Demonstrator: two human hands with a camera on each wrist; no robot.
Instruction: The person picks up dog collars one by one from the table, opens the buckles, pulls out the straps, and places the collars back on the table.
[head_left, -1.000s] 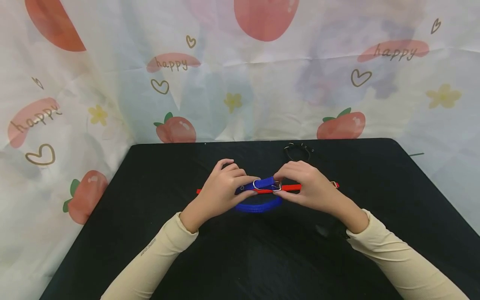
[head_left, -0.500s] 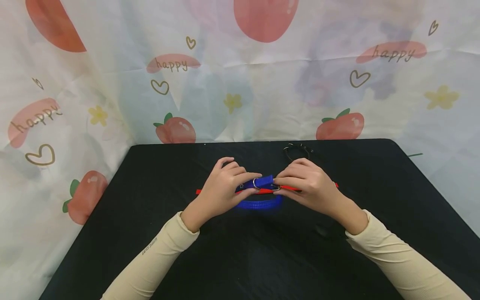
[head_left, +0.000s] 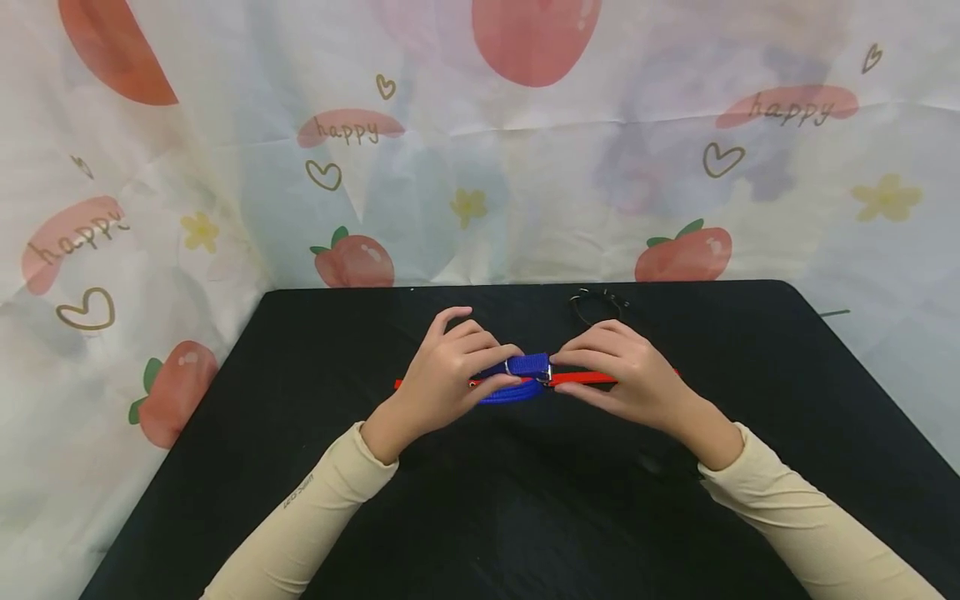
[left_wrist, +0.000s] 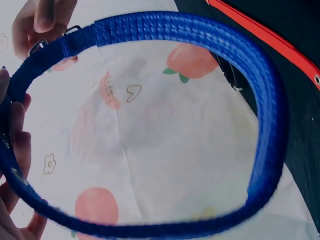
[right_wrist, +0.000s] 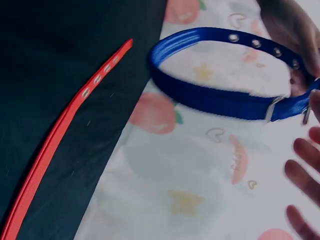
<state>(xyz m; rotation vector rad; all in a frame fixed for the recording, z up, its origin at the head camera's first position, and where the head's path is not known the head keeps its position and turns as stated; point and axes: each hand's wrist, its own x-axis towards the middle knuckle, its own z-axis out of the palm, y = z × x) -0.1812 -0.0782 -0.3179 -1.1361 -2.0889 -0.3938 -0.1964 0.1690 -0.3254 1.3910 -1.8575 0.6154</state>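
Observation:
A blue collar (head_left: 527,365) with a metal buckle and eyelets forms a loop raised in front of me. My left hand (head_left: 450,371) pinches its strap between thumb and fingers, left of the buckle. The padded part of the collar (left_wrist: 270,125) curves across the left wrist view. My right hand (head_left: 626,371) is at the buckle's right side, fingertips right at the strap's end, thumb and index finger apart. In the right wrist view its lower fingers (right_wrist: 302,177) are spread, and the buckle end is partly cut off by the frame edge.
Behind the hands a red collar strap (head_left: 585,377) lies across the black table (head_left: 480,517). Its eyelets (right_wrist: 97,79) show in the right wrist view. A thin black collar (head_left: 604,292) with metal fittings lies at the back. A printed cloth (head_left: 465,150) hangs beyond the table.
The right thumb and index finger have parted at the buckle, and that hand has shifted slightly right. The collar's lower curve has risen closer to its strap. The left hand keeps its grip.

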